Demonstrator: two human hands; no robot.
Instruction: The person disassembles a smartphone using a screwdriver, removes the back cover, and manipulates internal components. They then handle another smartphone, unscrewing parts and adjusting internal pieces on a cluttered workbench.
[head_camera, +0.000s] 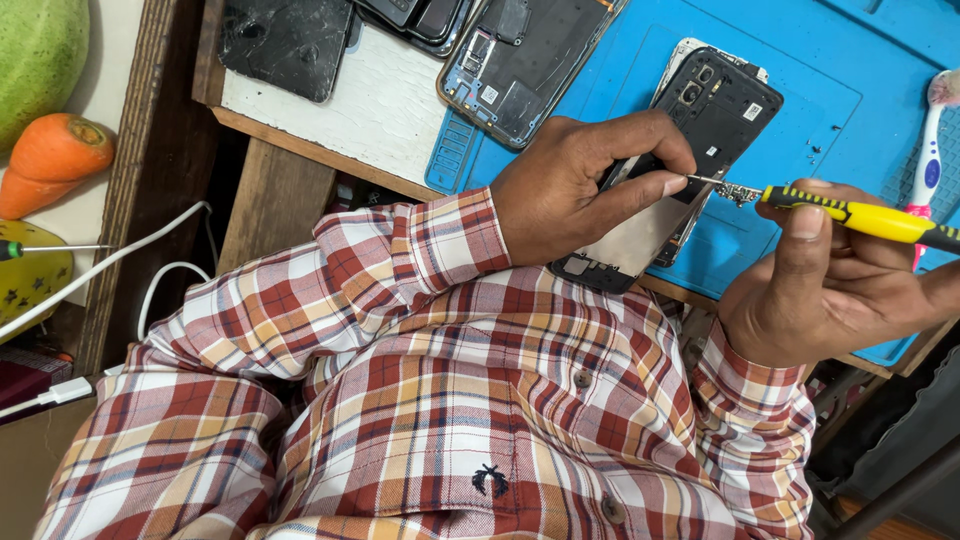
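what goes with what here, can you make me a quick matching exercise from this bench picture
Things:
1. screwdriver
2. opened phone
3. toothbrush
4. carrot

Places:
a. under the left hand
b. far left, beside a green fruit
c. in the right hand
d. lying at the right edge of the blue mat

Pairs: 1-c, 2-a, 3-d, 4-b

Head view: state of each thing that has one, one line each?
Left hand: gripping the opened black phone.
Right hand: closed on the yellow-and-black screwdriver.
Opened black phone: back cover off, internals exposed, lying on the blue work mat at the bench edge.
Yellow-and-black screwdriver: held level, tip at the phone's side by the left thumb.
Second opened phone: back off, lying flat, untouched.
White-and-pink toothbrush: lying on the mat, untouched.
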